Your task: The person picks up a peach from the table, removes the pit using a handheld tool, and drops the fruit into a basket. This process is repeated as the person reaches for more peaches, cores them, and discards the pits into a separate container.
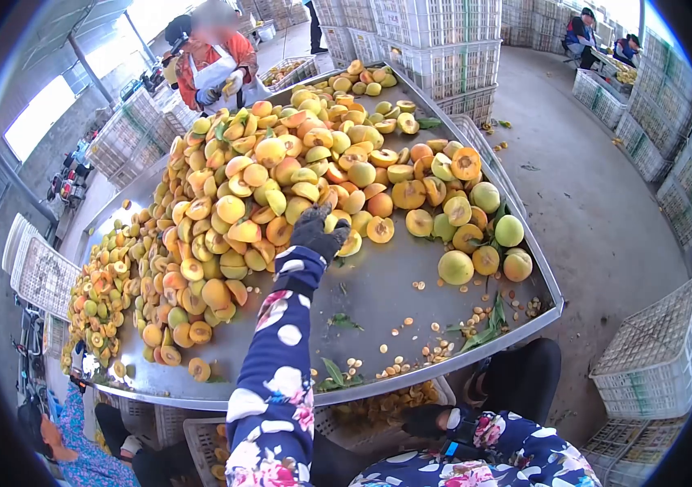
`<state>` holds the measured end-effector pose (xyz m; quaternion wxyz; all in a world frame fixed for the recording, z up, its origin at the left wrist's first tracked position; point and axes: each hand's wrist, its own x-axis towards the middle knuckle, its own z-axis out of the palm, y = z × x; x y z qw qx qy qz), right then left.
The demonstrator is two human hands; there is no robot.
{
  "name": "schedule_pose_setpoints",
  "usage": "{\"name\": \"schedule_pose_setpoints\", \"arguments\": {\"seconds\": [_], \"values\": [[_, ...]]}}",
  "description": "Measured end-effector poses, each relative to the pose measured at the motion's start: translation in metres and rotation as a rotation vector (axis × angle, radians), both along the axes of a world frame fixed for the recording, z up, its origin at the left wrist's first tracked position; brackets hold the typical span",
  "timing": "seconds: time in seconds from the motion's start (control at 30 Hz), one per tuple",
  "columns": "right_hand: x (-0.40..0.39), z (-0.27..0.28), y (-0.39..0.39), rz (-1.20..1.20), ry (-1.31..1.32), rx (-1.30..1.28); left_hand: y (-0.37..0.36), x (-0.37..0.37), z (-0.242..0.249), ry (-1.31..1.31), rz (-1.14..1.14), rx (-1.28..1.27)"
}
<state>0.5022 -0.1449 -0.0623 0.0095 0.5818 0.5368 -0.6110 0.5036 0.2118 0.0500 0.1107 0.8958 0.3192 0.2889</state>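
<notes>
My left hand (319, 233), in a dark glove, reaches into the pile of halved yellow-orange fruit (281, 174) on the metal table (281, 345). Its fingers are bent against fruit at the pile's near edge; whether they grip a piece is hidden. My right hand (427, 422), also dark-gloved, is low beside my lap, over a crate of cut fruit (391, 406) under the table's front edge. Its fingers are too dark to make out. Whole greenish fruits (456, 267) lie at the pile's right side.
Pits (395, 369) and green leaves (488, 325) lie along the table's raised front rim. Stacked crates (443, 49) stand behind it, another crate (655, 357) at right. A person (220, 69) works across the table; another (78, 446) sits at lower left.
</notes>
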Motion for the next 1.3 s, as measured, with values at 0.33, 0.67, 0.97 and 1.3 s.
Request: {"name": "schedule_pose_setpoints", "arguments": {"seconds": [0.33,0.67,0.97,1.3], "values": [[-0.006,0.008,0.003,0.005,0.351,0.088,-0.041,-0.07,-0.011,-0.908,-0.419,-1.859],[0.0,0.129,0.008,-0.627,0.832,0.119,-0.183,-0.15,0.036,-1.294,-0.106,-1.969],[-0.026,0.134,0.008,-0.415,0.088,0.865,-0.24,-0.163,0.016,-1.334,-0.205,-1.746],[-0.044,0.155,0.006,-0.364,-0.095,0.679,-0.249,-0.164,-0.008,-1.353,-0.242,-1.632]]}}
